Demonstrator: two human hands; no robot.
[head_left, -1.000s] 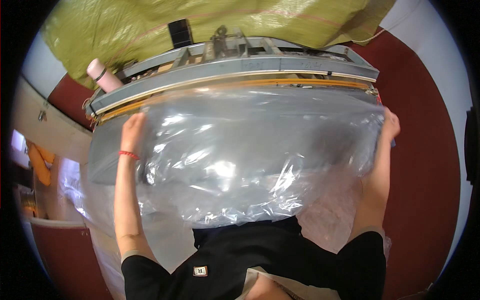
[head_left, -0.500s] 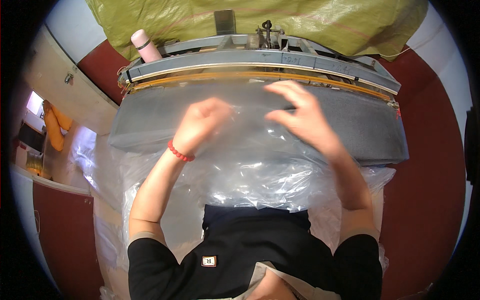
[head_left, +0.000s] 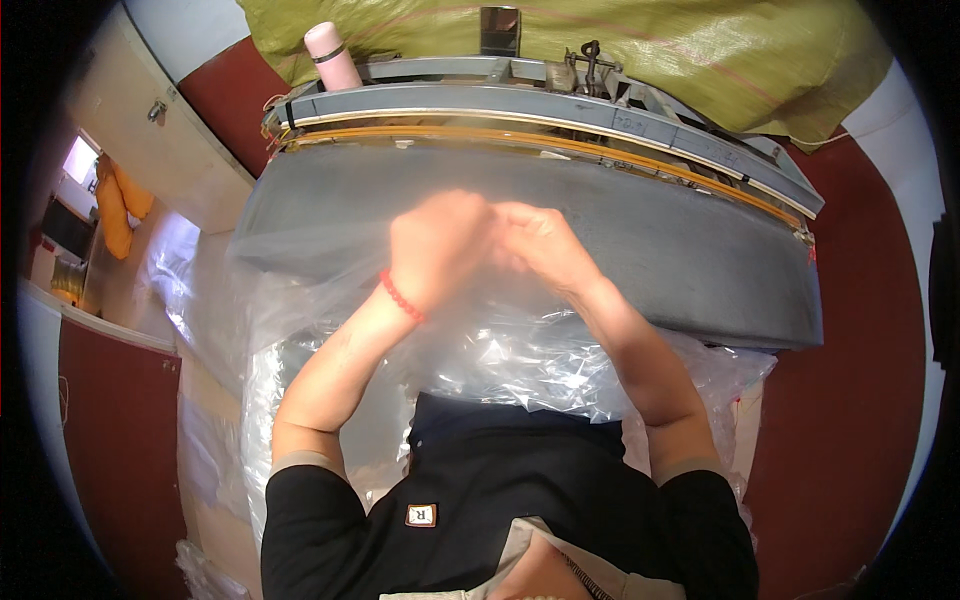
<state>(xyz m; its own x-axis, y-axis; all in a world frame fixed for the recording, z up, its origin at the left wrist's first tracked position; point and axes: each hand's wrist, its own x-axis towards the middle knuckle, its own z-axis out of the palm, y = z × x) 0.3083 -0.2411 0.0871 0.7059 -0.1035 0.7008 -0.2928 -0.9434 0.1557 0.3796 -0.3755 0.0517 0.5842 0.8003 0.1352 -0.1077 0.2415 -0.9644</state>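
Both hands are raised in front of me and meet above a long dark-grey padded board. My left hand, with a red bead bracelet on the wrist, is closed in a fist on clear plastic film and blurred by motion. Against it, my right hand pinches the film with its fingertips. From the hands, hazy film stretches left over the board. More of the crumpled plastic lies bunched between my forearms, against my waist. Exactly which edge the fingers grip is hidden.
Behind the board runs a grey metal frame with yellow strips and a metal clamp. A pink bottle stands at its left end. A green-yellow tarp hangs behind. At left is a door.
My hands have come together from apart; the right has gone from spread fingers to a pinch. Film now draws up toward them on the left. The view has turned slightly.
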